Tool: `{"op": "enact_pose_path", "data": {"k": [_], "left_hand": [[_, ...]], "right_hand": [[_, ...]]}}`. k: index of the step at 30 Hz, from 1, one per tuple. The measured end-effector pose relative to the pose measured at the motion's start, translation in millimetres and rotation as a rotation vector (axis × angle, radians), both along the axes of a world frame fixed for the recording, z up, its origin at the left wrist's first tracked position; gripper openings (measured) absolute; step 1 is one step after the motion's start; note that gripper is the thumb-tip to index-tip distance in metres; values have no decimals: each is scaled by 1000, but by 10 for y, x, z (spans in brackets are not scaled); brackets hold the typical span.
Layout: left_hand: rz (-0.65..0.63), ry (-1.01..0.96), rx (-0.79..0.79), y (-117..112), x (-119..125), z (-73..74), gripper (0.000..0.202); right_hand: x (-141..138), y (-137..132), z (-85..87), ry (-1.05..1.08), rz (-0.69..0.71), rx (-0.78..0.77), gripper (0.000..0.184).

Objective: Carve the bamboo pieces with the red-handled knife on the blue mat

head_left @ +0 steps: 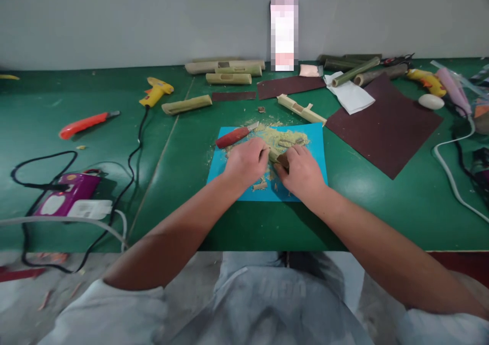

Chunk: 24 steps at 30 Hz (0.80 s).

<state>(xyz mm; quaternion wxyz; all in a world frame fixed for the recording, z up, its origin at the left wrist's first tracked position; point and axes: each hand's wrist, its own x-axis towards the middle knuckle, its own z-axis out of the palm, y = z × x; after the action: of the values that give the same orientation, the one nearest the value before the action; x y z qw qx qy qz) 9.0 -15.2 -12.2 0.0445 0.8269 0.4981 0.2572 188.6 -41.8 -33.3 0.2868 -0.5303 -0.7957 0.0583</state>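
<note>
My left hand [247, 162] is closed on one end of a short bamboo piece [274, 155]. My right hand [305, 174] pinches a small brown piece of sandpaper [283, 160] against the bamboo's other end. Both hands are over a blue sheet [248, 194] strewn with pale shavings and dust [273, 137]. Just beyond my left hand lies a red-handled knife [233, 136], its blade pointing away to the right. Bamboo offcuts [260, 186] rest on the sheet near me. My fingers hide much of the bamboo piece.
Cut bamboo tubes [229, 78] lie along the back of the green table [183, 146]. Brown sandpaper sheets [385, 126] and a white paper [349, 96] are at right. A yellow glue gun [156, 91], an orange cutter [86, 125] and a purple power strip [71, 192] with cables occupy the left.
</note>
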Motion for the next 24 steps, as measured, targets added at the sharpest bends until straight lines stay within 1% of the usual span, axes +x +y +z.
{"op": "enact_pose_path", "data": {"k": [3,7,11,14,15,18,22,24], "left_hand": [[-37,23,-9,-27,18,12,18],[9,-36,-7,-25,2,1,18],[-66,-77,-15,-9,-12,-25,18],[-23,-126,-23,-3,-1,-41,19],[-21,-129,-25,-4,5,-44,19],[-68,-110,-32,-13,19,-43,17],[-18,-141,-22,-4,8,-44,19],[-41,-134,-23,8,1,-49,18]], "right_hand": [[-19,-8,-3,-40,-3,16,10],[-40,-26,-3,-68,-16,49,9],[-41,-35,-7,-80,4,66,10],[-34,-31,-17,-63,2,70,9],[-32,-29,-20,-57,3,72,8],[-30,-21,-30,-46,13,73,9],[-31,-15,-36,-22,-2,69,8],[-29,-13,-36,-15,1,68,8]]}}
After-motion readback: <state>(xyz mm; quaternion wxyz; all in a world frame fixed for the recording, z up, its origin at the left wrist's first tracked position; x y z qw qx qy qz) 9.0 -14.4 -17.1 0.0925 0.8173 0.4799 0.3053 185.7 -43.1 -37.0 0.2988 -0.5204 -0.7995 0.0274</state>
